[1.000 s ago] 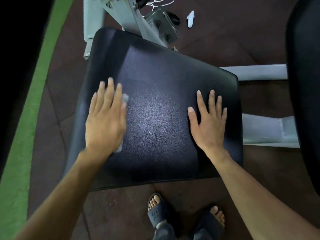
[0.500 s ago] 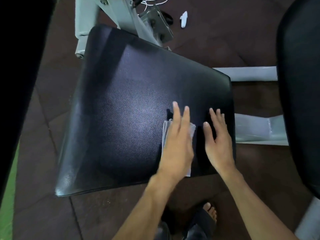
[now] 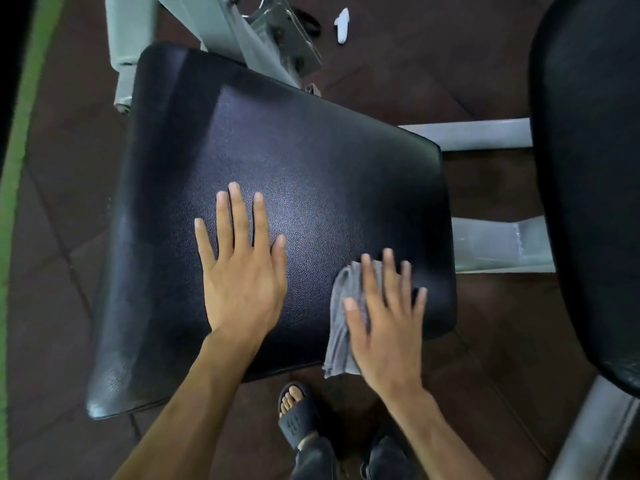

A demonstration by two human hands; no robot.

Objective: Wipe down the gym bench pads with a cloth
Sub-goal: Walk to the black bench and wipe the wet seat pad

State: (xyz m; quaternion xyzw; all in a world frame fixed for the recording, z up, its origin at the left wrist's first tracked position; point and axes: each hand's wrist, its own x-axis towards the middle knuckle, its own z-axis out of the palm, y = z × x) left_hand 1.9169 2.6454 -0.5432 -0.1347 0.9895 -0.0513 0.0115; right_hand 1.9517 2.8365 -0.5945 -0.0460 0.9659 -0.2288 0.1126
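Note:
A black textured bench pad [image 3: 311, 161] fills the middle of the view, tilted slightly. My left hand [image 3: 242, 275] lies flat on the pad's middle with fingers spread and nothing under it. My right hand [image 3: 386, 320] presses flat on a grey cloth [image 3: 341, 327] at the pad's near right corner. The cloth is crumpled and its lower end hangs over the pad's front edge. Most of the cloth is hidden beneath my palm.
A second black pad [image 3: 588, 168] stands at the right on a grey metal frame [image 3: 485, 133]. More frame parts [image 3: 242, 26] sit behind the bench. A small white object [image 3: 342, 26] lies on the brown floor. My sandalled foot [image 3: 298, 410] is below the pad. A green strip [image 3: 20, 133] runs along the left.
The cloth passed from under my left hand to under my right hand. My left hand moved back left to the pad's middle, bare. My right hand now covers the cloth.

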